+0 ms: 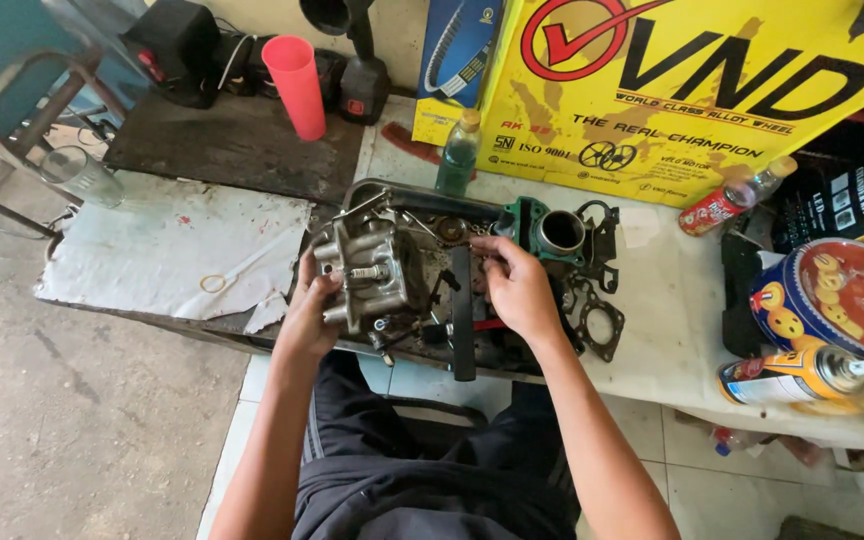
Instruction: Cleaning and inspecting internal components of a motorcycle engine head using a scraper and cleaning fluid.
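Note:
My left hand (309, 310) grips the near side of a grey metal engine cylinder head (372, 272) that stands in a dark, oily metal tray (392, 192). My right hand (517, 285) hovers palm down over the tray's middle, its fingertips pinched on something small that I cannot make out. Under and beside that hand lie a long black bar (463, 315) and several small dark parts. A green-edged cylinder block (555, 232) with a round bore sits at the tray's far right.
Black gaskets (600, 322) lie right of the tray. A green bottle (459, 153), a red plastic cup (297, 85) and a big yellow carton (712, 90) stand behind. A round blue tin (842, 295), spray cans (797, 373) and a red bottle (717, 208) sit at right. White paper (167, 245) covers the left.

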